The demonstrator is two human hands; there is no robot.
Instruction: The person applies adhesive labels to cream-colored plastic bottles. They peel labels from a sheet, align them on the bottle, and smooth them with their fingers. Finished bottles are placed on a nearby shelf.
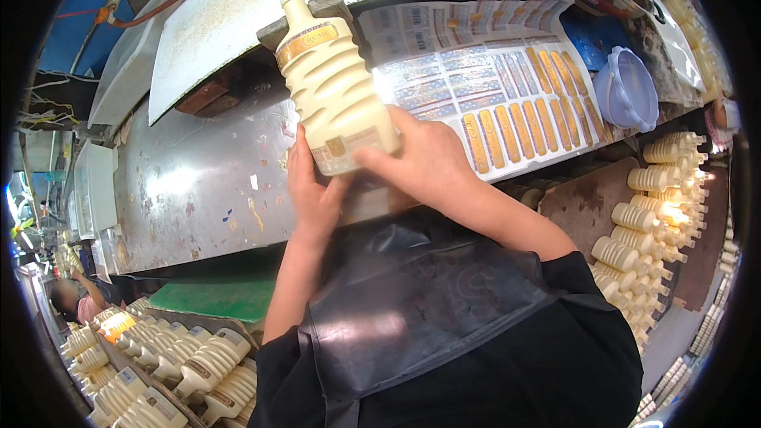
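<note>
A cream-coloured bottle with spiral ridges lies tilted away from me, its neck pointing to the far side beside a notched dark block. It carries a gold band label near the shoulder and a silvery label with a gold patch near the base. My left hand wraps the lower left side of the bottle. On the right side, my right hand grips the base, its thumb lying on the lower label. Sheets of gold and silvery labels lie just right of the bottle.
A metal work table with paper scraps spreads to the left, below a raised white board. A lilac bucket stands at the right. Many cream bottles stand at right and lie in trays at lower left. Another person is at far left.
</note>
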